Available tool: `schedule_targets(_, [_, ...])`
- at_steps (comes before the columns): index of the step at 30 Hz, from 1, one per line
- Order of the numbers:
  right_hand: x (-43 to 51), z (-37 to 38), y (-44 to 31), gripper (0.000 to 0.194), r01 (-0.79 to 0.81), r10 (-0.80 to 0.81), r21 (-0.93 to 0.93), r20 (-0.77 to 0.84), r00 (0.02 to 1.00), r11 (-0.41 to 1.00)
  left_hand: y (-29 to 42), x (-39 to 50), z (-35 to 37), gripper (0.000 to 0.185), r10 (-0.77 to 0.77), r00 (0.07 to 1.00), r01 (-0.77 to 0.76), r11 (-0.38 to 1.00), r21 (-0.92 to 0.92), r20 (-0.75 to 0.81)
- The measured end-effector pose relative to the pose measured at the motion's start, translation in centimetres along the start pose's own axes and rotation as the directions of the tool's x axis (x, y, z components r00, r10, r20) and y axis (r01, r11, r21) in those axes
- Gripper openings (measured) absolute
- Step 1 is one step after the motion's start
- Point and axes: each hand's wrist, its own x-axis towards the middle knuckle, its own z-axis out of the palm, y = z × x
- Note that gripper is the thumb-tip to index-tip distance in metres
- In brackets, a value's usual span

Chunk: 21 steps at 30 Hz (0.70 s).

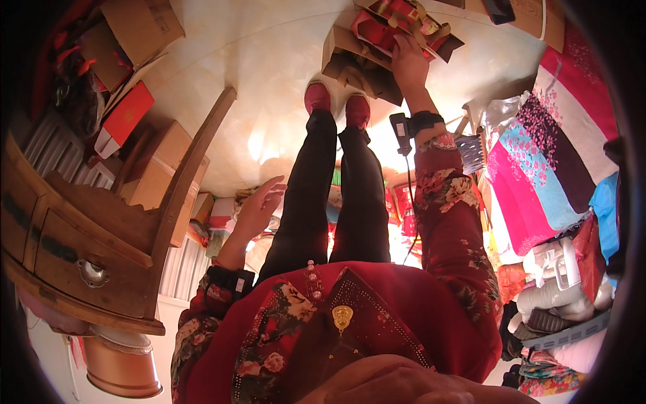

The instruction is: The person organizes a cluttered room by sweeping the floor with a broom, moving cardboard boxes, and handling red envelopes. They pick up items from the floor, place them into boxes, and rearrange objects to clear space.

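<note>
My right hand (pixel 410 63) reaches out ahead of me, its fingers curled on the edge of a red printed package (pixel 376 31) with yellow parts and brown cardboard flaps. Just beneath it is an open brown cardboard box (pixel 348 50), its inside partly hidden by flaps and by the package. My left hand (pixel 260 208) hangs beside my left leg with its fingers apart and nothing in it.
At left stands a wooden cabinet (pixel 96 242) with a drawer and a raised side. Behind it are cardboard boxes (pixel 156 177) and a red box (pixel 128 118). At right hang patterned cloths (pixel 545 166) above a grey basket (pixel 568 331). A phone (pixel 499 10) lies on a carton (pixel 535 20) ahead.
</note>
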Motion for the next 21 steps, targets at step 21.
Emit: schedule_targets(21, [-6.5,-6.7,9.4,0.014,0.059,0.163,-0.543,0.351,0.922,0.838,0.6,0.0,0.3,0.045,-0.070,0.997,0.069,0.997,0.039,0.025])
